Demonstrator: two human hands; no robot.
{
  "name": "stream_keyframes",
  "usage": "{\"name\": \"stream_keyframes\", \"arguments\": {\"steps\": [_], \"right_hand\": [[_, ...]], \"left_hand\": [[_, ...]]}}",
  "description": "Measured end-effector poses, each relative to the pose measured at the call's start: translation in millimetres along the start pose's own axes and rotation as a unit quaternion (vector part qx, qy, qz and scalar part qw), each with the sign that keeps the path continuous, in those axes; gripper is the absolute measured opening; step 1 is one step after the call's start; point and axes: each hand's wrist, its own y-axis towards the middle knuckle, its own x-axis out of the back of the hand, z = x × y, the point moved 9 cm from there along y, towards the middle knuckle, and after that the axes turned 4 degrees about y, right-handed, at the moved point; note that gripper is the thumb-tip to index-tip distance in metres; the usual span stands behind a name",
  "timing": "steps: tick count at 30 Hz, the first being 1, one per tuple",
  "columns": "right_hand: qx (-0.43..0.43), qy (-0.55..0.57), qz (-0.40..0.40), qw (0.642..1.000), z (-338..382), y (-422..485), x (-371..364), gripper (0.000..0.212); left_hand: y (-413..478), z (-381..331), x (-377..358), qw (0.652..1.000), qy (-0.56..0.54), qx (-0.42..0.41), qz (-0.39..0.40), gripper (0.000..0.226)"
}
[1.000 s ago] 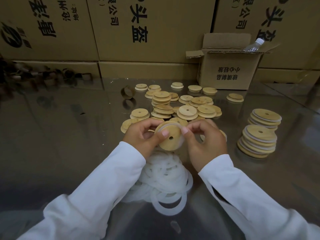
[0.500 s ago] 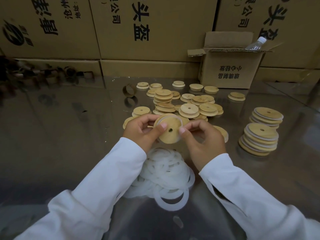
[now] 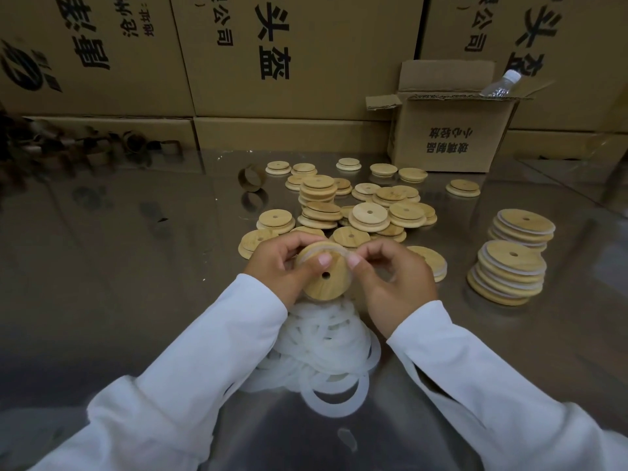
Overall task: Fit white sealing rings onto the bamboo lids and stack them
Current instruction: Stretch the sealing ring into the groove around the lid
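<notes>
gripping the round holed bamboo lid (image 3: 328,282) just above the heap of loose white rings (image 3: 326,348), the left hand (image 3: 275,266) and right hand (image 3: 394,283) had in one second pressed its thin white sealing ring (image 3: 331,247) nearly home, so stacking seemed close.

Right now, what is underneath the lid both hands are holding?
A pile of white sealing rings on the table. The lid, left hand and right hand hide its far edge.
</notes>
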Motion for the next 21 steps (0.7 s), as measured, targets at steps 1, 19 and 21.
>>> {"name": "stream_keyframes", "arguments": {"steps": [1, 19, 21], "right_hand": [[-0.016, 0.01, -0.007, 1.0, -3.6, 1.2, 1.9, 0.017], [-0.085, 0.138, 0.028, 0.986, -15.5, 1.9, -5.3, 0.013], [-0.066, 0.11, 0.018, 0.992, -12.6, 0.2, -3.3, 0.015]], "left_hand": [[0.3, -1.6, -0.5, 1.0, 0.0, -0.009, 0.003, 0.017], [1.9, 8.7, 9.6, 0.998, -0.052, 0.026, -0.034, 0.014], [1.8, 9.2, 9.0, 0.998, -0.054, 0.024, -0.036, 0.014]]}}
